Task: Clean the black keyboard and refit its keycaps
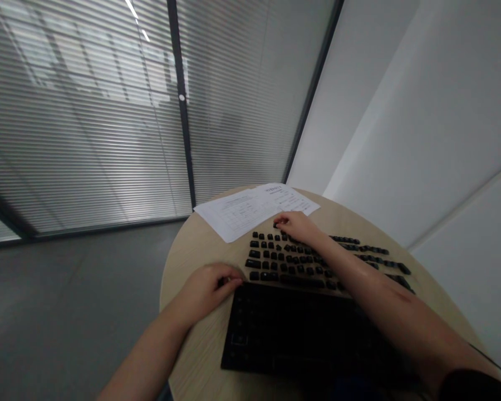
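Right hand [299,226] pinches a small black plastic keycap [275,225], seemingly mid-placement, which calls next for careful release; left hand [209,288] curls, grip unclear from here.

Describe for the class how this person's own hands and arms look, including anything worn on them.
The left hand and right hand are ungloved, with no ring, watch or bracelet visible. The left forearm is bare as far as the picture shows. The right forearm is bare up to a plain black sleeve at the lower edge.
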Tool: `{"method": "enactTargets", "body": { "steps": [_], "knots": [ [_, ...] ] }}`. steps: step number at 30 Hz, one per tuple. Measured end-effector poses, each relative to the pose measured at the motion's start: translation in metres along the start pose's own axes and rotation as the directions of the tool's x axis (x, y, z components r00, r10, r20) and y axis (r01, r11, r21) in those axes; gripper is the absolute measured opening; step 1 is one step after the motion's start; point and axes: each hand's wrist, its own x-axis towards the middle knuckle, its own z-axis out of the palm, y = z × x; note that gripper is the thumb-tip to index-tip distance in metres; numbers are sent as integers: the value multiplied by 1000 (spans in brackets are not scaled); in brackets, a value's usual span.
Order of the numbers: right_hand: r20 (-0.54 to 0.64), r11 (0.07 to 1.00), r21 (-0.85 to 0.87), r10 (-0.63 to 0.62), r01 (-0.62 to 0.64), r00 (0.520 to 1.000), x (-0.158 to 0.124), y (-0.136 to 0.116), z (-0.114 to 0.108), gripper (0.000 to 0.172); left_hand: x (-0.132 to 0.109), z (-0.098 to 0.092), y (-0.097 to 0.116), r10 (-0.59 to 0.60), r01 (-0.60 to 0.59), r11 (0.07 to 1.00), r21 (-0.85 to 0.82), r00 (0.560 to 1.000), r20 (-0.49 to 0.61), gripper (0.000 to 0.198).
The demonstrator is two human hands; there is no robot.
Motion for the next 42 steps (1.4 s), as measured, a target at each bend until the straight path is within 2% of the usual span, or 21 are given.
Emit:
{"method": "enactTargets", "body": {
  "steps": [2,5,7,10,14,22,29,34,42],
  "knots": [
    [-46,989,145,-16,23,999,-26,-22,-8,19,0,0,2,-2,2,1000,15,1000,0,31],
    [39,950,311,-33,19,999,-68,-58,-10,20,0,-1,4,-24,24,999,31,1000,5,30],
    [110,923,386,-66,19,992,-90,-76,-5,19,0,-1,5,-20,20,999,26,1000,3,27],
    [154,901,432,-108,31,982,-106,-89,9,18,-1,-1,5,10,-10,1000,17,1000,3,23],
    [176,899,436,-110,23,978,-107,-89,20,19,-3,-1,6,24,-24,1000,11,1000,-8,23],
    [243,906,424,-93,-20,965,-110,-88,21,20,-2,-2,9,32,-32,999,2,999,7,22],
    [161,929,349,-188,123,969,-114,-90,20,20,-2,-1,5,22,-22,1000,21,1000,6,22],
    [146,941,283,-235,187,961,-116,-93,19,19,-2,0,4,24,-24,1000,14,1000,3,22],
    [186,942,321,-168,102,968,-114,-90,20,19,-2,0,6,24,-24,1000,16,1000,-5,21]
  ]
}}
